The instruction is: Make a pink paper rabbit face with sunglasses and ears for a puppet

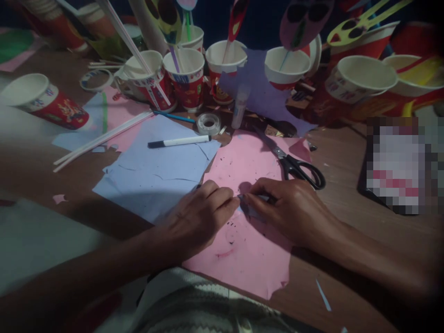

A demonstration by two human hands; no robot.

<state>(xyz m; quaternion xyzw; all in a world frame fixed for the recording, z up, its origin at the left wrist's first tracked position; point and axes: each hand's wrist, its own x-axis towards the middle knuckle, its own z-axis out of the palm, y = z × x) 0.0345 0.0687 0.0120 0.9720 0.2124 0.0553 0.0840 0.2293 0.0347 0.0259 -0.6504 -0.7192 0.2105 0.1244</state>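
Over a pink paper sheet (239,157), my two hands meet with their fingertips almost touching. My right hand (287,203) pinches a small piece of light blue paper (242,198) between thumb and fingers. From the other side, my left hand (208,208) has its fingers closed at the edge of that same piece; most of it is hidden by the fingers. Just beyond my right hand lie black-handled scissors (289,162). A blue paper sheet (156,175) is left of the pink one, with a capped black-and-white marker (180,141) on it.
Paper cups, one of them a tilted cup (48,101), stand along the back, several holding decorated sticks. A tape roll (208,124), a glue stick (239,108), purple paper (260,88) and white straws (104,138) lie nearer. At right is a blurred-out dark-edged object (395,166).
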